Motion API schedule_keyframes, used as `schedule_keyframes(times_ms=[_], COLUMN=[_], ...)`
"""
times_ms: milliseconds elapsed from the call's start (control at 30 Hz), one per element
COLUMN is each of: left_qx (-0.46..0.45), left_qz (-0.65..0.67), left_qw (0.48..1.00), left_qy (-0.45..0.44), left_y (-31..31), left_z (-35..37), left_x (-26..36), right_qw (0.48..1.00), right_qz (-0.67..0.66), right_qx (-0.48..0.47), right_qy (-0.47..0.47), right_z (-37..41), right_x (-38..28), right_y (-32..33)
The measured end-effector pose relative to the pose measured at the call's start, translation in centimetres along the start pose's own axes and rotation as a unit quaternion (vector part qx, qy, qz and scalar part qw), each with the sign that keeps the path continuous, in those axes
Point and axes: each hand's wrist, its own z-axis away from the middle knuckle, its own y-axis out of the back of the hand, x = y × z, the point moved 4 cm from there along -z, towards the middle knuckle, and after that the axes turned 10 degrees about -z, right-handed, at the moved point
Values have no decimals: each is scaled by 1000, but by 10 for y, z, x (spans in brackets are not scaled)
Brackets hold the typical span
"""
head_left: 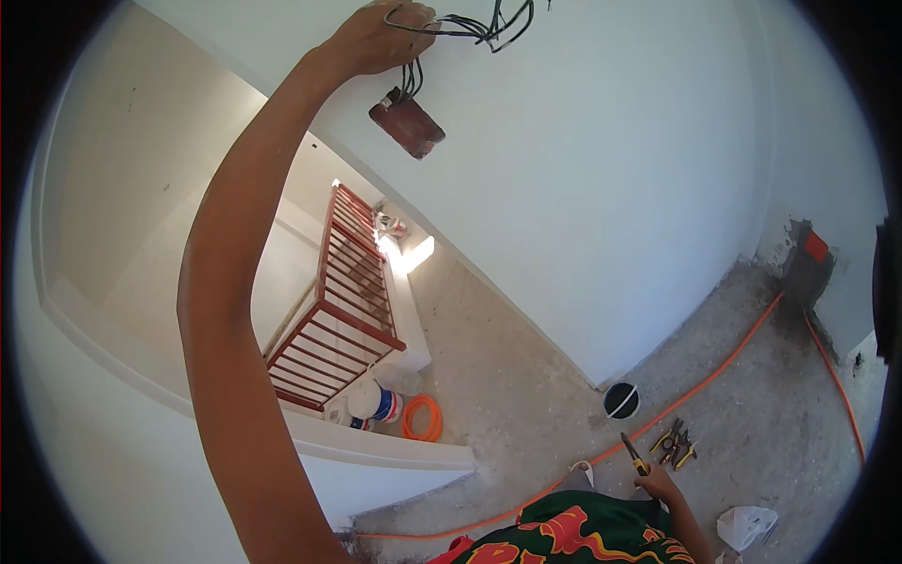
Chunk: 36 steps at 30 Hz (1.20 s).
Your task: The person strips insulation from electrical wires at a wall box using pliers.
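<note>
While left fingers (406, 15) clutch wires (474, 28) trailing from the wall box (410, 129), right fingers (655, 483) grip a yellow-handled tool (636, 459).

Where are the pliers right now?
Head view, lower right: the pliers lie on the bare floor beside the orange cable, just past the right hand.

concrete floor (507, 376): orange cable (714, 371) crossing left to right; pliers (675, 446), white bag (747, 524) near right; tape roll (621, 400) by wall (611, 188); bucket (374, 401), coil (423, 417) left.
</note>
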Motion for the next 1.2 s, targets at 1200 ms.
schedule_keyframes(times_ms=[1200], left_qx=[141], left_qz=[74], left_qw=[976], left_qy=[145], left_y=[-9], left_z=[-29], left_x=[-2], right_qw=[901], right_qz=[26], right_qx=[40], right_qy=[432], right_z=[38], right_x=[-442], right_y=[44])
